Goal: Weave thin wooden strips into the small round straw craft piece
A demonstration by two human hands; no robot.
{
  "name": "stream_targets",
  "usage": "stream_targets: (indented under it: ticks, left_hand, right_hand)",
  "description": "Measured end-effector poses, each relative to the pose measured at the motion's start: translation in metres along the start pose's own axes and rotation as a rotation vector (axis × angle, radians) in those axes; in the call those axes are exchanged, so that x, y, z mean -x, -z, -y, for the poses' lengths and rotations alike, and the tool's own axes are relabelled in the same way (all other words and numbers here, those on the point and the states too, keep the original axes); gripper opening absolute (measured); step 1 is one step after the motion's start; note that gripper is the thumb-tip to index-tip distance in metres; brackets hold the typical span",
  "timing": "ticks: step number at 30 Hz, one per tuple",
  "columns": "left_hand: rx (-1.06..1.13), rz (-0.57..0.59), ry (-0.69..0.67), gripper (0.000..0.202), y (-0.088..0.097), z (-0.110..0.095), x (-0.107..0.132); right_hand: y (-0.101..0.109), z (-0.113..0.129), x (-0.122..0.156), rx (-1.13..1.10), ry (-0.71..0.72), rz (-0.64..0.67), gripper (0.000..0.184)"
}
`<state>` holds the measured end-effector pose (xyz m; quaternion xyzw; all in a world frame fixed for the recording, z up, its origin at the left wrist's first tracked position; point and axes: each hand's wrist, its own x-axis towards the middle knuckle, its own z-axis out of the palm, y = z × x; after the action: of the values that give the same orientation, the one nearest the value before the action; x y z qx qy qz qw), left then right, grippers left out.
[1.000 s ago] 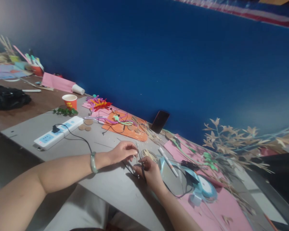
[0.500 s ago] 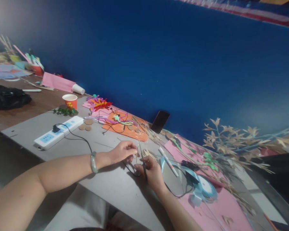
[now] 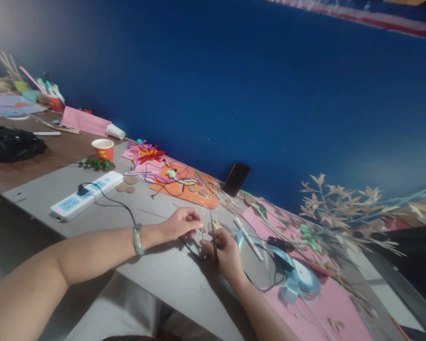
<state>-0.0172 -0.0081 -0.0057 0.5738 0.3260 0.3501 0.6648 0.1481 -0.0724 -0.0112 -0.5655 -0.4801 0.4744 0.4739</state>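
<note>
My left hand point(image 3: 184, 223), with a pale green bangle point(image 3: 138, 240) on its wrist, is closed in a pinch. A tiny thin pale strip point(image 3: 202, 231) shows at its fingertips, too small to name. My right hand point(image 3: 224, 251) is closed round a thin dark pointed tool point(image 3: 214, 241), its tip pointing up and away. Both hands are close together over the grey board point(image 3: 156, 274), their fingertips slightly apart. A black cable point(image 3: 191, 251) passes below them. Behind the right hand lies a small beige coil point(image 3: 218, 226), partly hidden.
A power strip point(image 3: 87, 196) and orange paper cup point(image 3: 103, 150) stand left. Pipe cleaners point(image 3: 147, 152) and orange paper point(image 3: 206, 201) lie behind. A phone point(image 3: 236, 179) leans on the blue wall. A white marker point(image 3: 248, 239), blue ribbon roll point(image 3: 305, 277) and dried branches point(image 3: 341, 203) are right.
My right hand has shifted slightly to the right, and the dark tool has turned more upright, its tip moving right. My left hand is almost still.
</note>
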Motion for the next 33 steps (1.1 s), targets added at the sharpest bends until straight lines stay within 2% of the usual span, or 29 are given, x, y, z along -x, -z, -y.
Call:
stream_targets:
  ticks: [6, 12, 16, 21, 26, 33]
  left_hand:
    - [0.047, -0.024, -0.022, 0.016, 0.0006, 0.0005, -0.0011]
    - [0.19, -0.009, -0.066, 0.016, 0.0008, 0.001, -0.0025]
    - [0.187, -0.008, -0.092, 0.018, -0.0001, 0.0006, -0.0025]
    - [0.182, -0.032, -0.077, 0.018, 0.0015, 0.0013, -0.0041]
    - [0.185, -0.034, -0.035, 0.01, 0.0016, -0.0006, -0.0035]
    - [0.197, -0.069, -0.053, 0.023, -0.0004, 0.0002, -0.0039]
  right_hand:
    - [0.0, 0.0029, 0.0011, 0.042, 0.02, -0.002, 0.046]
    - [-0.0008, 0.0033, 0.0011, 0.02, 0.006, 0.01, 0.047]
    - [-0.0008, 0.0017, 0.0003, -0.009, -0.006, 0.012, 0.046]
    - [0.0006, -0.002, -0.001, -0.043, -0.025, 0.031, 0.051]
    - [0.0009, -0.004, -0.0019, 0.002, -0.002, 0.021, 0.047]
    - [0.0026, -0.0064, -0.003, 0.081, 0.034, 0.031, 0.052]
